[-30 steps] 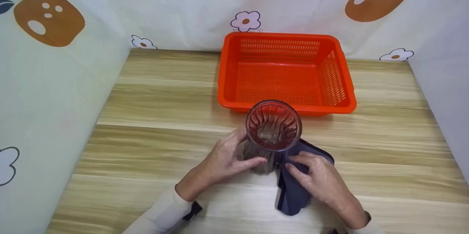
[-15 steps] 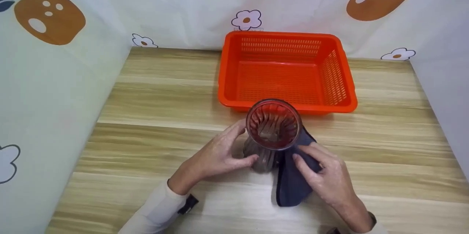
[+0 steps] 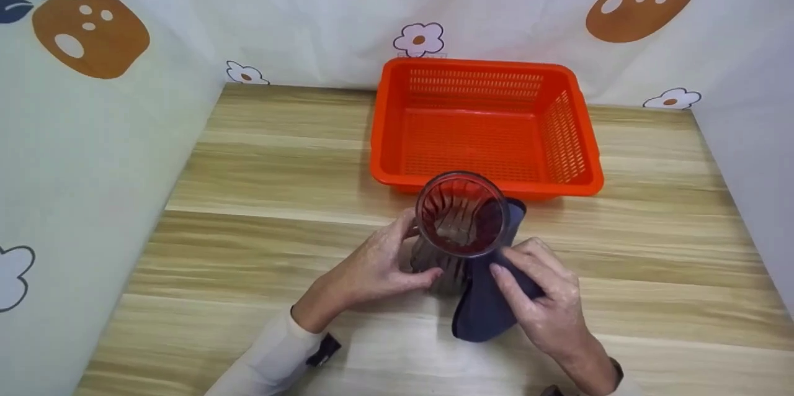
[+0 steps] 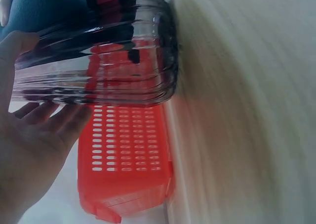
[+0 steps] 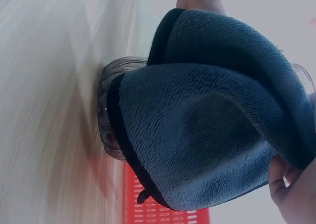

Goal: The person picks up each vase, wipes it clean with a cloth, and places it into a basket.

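A clear, ribbed glass vase (image 3: pixel 443 272) stands upright on the table, just in front of the orange basket. My left hand (image 3: pixel 384 262) holds it from the left, thumb on the near side and fingers round the far side; the left wrist view shows the thumb touching the glass (image 4: pixel 113 61). A dark grey-blue cloth (image 3: pixel 487 312) with black edging hangs folded against the vase's right side. My right hand (image 3: pixel 549 297) pinches this cloth near the vase's rim. In the right wrist view the fluffy cloth (image 5: pixel 197 135) hides most of the vase (image 5: pixel 111 115).
Behind the vase sits an orange slotted plastic basket (image 3: pixel 486 188), its near rim close to the glass. Underneath is a wood-grain table (image 3: pixel 267 185). Printed white sheeting (image 3: pixel 310 23) with fruit and flower pictures borders the table's back and sides.
The cloth's lower corner has swung left and its upper edge now shows behind the vase's right rim. My right hand has shifted slightly up; the left thumb has moved slightly. The vase stays put.
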The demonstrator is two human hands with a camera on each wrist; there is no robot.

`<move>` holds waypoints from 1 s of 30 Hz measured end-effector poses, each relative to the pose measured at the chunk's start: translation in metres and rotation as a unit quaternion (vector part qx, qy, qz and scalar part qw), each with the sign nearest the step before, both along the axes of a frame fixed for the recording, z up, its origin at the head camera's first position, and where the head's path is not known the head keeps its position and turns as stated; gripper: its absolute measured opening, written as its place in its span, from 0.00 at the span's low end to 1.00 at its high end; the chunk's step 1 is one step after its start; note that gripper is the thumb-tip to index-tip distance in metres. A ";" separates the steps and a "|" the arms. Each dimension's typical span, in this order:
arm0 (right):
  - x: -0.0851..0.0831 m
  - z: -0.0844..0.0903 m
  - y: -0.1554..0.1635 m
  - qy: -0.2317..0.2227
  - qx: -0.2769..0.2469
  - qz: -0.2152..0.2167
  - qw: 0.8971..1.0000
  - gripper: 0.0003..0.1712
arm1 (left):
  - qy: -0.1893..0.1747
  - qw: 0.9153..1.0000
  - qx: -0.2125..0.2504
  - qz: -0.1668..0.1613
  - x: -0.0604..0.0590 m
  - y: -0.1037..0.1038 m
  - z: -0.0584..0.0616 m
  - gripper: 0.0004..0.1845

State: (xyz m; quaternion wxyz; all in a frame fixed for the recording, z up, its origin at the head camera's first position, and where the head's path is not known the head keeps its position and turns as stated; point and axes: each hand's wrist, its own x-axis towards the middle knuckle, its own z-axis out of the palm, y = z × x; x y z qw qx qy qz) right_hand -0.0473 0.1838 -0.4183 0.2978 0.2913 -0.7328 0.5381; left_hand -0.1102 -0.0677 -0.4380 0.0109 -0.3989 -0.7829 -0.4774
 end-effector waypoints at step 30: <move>0.002 -0.011 0.006 -0.056 0.050 -0.014 0.997 0.21 | 0.061 0.997 0.024 0.047 0.004 0.009 -0.004 0.40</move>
